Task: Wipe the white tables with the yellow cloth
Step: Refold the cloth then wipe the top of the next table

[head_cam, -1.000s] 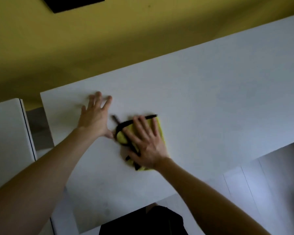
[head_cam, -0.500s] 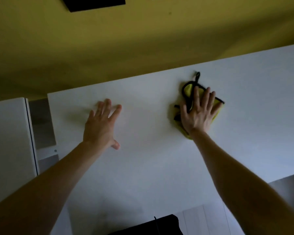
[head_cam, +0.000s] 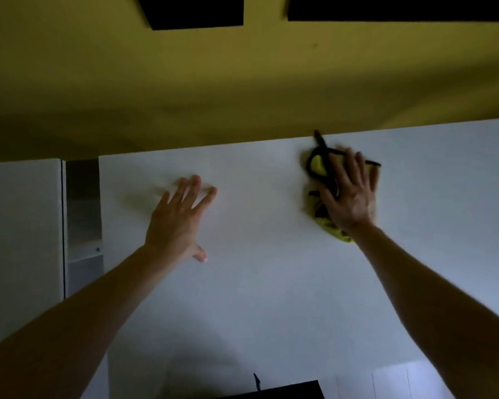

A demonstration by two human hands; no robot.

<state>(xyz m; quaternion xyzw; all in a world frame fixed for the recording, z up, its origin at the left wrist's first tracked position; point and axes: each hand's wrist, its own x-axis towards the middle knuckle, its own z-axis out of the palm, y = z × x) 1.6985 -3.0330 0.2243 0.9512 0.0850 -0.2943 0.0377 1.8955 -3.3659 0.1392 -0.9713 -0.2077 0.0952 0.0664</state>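
Fig.: right grip (head_cam: 350,197), fingers straight & slightly spread, palm pressed flat on yellow cloth (head_cam: 317,164); no finger curls round it. Cloth is black-edged w/ a black loop. It lies on the white worktop (head_cam: 271,283) near the far edge, approx. 1 o'clock of frame centre. Loop tip reaches that edge at 12 o'clock. Left grip (head_cam: 176,223) is flat too, fingers splayed, resting on worktop & holding nothing, well apart at 9 o'clock of cloth. Second worktop (head_cam: 20,226) sits further at 9 o'clock, across a gap. Yellow wall (head_cam: 242,82) beyond.
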